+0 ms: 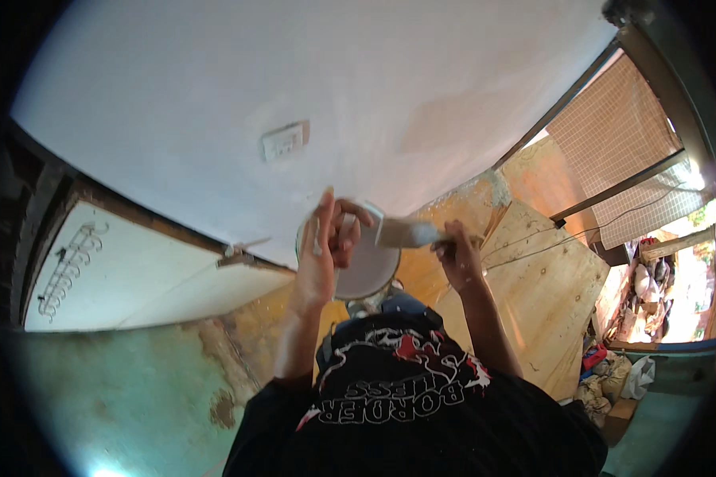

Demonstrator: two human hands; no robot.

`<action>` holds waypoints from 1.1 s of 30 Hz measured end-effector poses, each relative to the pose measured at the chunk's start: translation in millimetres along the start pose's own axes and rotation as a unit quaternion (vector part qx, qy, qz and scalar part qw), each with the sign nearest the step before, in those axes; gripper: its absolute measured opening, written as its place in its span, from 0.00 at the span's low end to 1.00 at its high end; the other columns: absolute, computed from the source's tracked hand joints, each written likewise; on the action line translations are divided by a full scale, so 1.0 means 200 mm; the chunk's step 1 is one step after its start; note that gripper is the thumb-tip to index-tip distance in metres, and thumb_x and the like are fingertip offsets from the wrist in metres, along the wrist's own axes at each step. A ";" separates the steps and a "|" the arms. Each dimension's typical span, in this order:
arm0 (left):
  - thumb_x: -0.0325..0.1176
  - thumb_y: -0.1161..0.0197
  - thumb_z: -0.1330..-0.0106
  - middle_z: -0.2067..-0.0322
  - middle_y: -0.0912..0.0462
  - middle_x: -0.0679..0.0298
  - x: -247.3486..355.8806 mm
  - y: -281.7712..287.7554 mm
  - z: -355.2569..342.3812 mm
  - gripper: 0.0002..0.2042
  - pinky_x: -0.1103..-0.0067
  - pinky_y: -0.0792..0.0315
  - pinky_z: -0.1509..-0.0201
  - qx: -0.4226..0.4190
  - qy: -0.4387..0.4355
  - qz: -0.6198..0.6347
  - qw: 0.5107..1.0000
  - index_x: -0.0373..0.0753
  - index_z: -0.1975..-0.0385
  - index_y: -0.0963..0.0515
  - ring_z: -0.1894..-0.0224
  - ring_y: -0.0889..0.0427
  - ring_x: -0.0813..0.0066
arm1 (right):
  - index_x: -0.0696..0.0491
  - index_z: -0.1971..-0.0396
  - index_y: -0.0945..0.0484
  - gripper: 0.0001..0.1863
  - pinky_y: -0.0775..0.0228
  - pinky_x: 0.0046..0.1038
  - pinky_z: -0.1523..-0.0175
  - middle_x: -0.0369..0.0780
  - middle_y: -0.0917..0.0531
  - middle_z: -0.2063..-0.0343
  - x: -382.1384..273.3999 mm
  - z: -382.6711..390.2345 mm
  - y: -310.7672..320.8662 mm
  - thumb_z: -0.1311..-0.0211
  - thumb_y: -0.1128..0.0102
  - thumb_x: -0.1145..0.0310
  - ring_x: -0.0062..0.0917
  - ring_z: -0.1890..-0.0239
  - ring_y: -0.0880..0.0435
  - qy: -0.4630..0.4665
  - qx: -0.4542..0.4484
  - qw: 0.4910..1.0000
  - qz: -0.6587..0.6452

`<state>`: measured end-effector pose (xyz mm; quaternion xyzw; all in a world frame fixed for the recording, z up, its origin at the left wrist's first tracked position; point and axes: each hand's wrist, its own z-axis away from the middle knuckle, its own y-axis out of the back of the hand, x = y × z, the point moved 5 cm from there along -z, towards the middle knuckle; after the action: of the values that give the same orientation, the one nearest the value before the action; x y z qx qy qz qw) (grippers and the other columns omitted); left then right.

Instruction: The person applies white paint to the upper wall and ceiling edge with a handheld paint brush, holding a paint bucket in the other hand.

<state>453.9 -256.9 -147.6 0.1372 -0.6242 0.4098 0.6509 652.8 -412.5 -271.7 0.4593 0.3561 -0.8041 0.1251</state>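
My right hand (459, 258) is closed around the handle of a wide paintbrush (398, 232). Its light brown bristles point left, toward my other hand, and have white along the end. My left hand (336, 234) is raised over a round bucket (362, 274), one finger stretched up and the others loosely curled; I see nothing in it. The bucket has a pale rim, and its greyish inside shows between my hands. The left hand and forearm hide its left side. Whether the bucket stands on the floor or on something is hidden.
A white wall (215, 79) with an outlet plate (285, 143) rises in front. To the left is a white panel (151, 274) with metal hooks. A plywood sheet (541, 294) lies at the right, near bags (612, 378) and an opening with mesh (612, 135).
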 end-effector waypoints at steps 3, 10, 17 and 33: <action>0.65 0.62 0.30 0.86 0.43 0.76 -0.08 -0.04 -0.05 0.32 0.85 0.56 0.84 -0.009 0.014 0.000 1.000 0.38 0.70 0.24 0.87 0.50 0.88 | 0.51 0.68 0.27 0.09 0.33 0.20 0.80 0.39 0.21 0.80 -0.03 0.01 0.04 0.36 0.40 0.62 0.22 0.83 0.21 0.008 0.001 0.998 0.055; 0.62 0.60 0.28 0.86 0.41 0.77 -0.12 -0.17 -0.14 0.30 0.87 0.57 0.84 -0.048 0.019 0.040 0.998 0.39 0.72 0.24 0.87 0.51 0.90 | 0.50 0.73 0.28 0.09 0.32 0.22 0.81 0.42 0.19 0.83 -0.09 0.01 0.20 0.36 0.40 0.64 0.23 0.85 0.21 0.024 0.025 0.999 0.000; 0.61 0.59 0.28 0.86 0.40 0.76 -0.09 -0.38 -0.22 0.29 0.85 0.56 0.84 -0.084 0.024 0.048 0.995 0.38 0.71 0.25 0.88 0.52 0.88 | 0.52 0.75 0.29 0.11 0.30 0.22 0.79 0.42 0.19 0.81 -0.19 0.01 0.31 0.36 0.41 0.64 0.26 0.83 0.19 0.079 0.004 0.996 -0.032; 0.59 0.60 0.27 0.86 0.41 0.75 -0.09 -0.79 -0.35 0.29 0.84 0.56 0.84 -0.121 0.018 0.038 0.992 0.37 0.71 0.25 0.87 0.52 0.87 | 0.54 0.74 0.30 0.10 0.26 0.26 0.77 0.43 0.19 0.79 -0.42 0.01 0.61 0.36 0.41 0.67 0.28 0.82 0.18 0.128 0.026 0.989 -0.068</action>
<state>616.3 -314.3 -124.3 0.0263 -0.6622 0.3581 0.6577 761.4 -510.9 -257.7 0.5364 0.3785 -0.7543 0.0113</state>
